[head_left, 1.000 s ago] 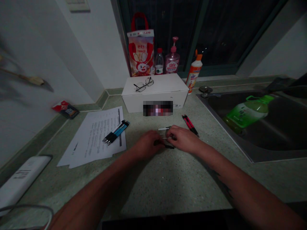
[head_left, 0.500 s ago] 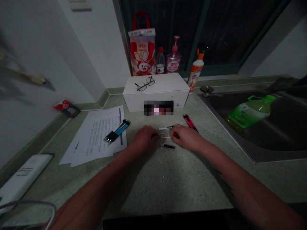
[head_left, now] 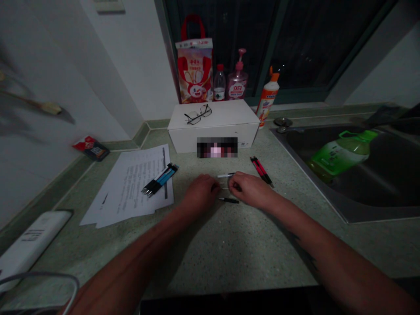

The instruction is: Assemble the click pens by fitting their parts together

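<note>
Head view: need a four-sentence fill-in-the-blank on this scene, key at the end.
1. The red-and-black pens lie closer to the person's ____ than to the left hand.
2. The short black pen part has its silver tip toward the picture's ____ edge.
3. The blue-and-black pens rest on printed ____.
4. The glasses lie on a white ____.

Missing words: right hand; left; sheets; box.

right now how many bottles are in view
4: red-capped bottle and pink pump bottle behind the white box, orange-capped bottle by its right end, green-capped bottle tilted in the sink; more may be hidden.
</note>
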The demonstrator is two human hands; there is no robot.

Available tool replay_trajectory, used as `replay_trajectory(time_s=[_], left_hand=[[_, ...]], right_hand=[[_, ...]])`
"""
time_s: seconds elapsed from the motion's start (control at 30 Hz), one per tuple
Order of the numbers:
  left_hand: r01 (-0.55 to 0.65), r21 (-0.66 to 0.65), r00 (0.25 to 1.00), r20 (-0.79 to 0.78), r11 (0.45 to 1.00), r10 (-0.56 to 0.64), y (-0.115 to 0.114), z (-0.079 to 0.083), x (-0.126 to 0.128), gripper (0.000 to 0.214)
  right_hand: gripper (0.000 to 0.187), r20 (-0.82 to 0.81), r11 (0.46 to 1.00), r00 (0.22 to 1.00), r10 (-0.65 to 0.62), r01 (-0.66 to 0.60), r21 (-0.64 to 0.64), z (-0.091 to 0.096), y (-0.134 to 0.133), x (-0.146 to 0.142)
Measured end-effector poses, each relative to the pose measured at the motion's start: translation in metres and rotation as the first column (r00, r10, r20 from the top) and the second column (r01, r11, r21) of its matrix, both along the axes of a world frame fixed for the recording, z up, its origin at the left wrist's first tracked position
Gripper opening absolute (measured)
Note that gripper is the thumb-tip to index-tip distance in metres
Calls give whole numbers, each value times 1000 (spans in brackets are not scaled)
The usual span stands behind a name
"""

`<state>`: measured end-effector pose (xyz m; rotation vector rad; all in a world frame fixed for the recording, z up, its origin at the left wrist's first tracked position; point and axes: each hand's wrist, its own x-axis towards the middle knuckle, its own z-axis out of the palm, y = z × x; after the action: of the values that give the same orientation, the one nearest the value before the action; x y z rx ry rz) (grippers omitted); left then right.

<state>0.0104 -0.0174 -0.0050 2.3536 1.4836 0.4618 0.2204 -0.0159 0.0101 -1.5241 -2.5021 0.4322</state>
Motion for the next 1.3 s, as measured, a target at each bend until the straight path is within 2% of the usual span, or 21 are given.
replay_trajectory(time_s=[0.1, 0.23, 0.33, 0.5, 0.67, 0.83, 1.03, 1.3], left_hand=[[-5, 42, 1000, 13, 999, 5, -1, 0, 2, 17], [-6, 109, 999, 37, 994, 2, 4, 1, 6, 19], [6, 89, 1000, 21, 996, -8, 9, -1, 9, 19], [-39, 49, 999, 11, 998, 38, 12, -2, 10, 17], [-125, 50, 991, 44, 991, 123, 14, 2, 4, 17], [-207, -17, 973, 102, 978, 208, 15, 4, 2, 18], [-187, -63, 960, 202, 980, 196, 14, 4, 2, 17], [-211, -199, 872, 404, 957, 277, 13, 8, 1, 6]], right_hand=[[8, -37, 1000, 999, -1, 2, 29, 0, 1, 0], [19, -118, 980, 993, -21, 44, 196, -2, 6, 3], [30, -55, 962, 998, 9, 6, 271, -6, 11, 2], [24, 69, 966, 997, 22, -39, 255, -14, 15, 1], [15, 104, 964, 994, 14, -41, 263, -6, 14, 1], [14, 40, 964, 999, 29, -38, 263, -3, 12, 1], [15, -9, 972, 999, 43, -40, 232, -3, 10, -1], [16, -77, 970, 993, 88, -68, 232, -5, 8, -2]])
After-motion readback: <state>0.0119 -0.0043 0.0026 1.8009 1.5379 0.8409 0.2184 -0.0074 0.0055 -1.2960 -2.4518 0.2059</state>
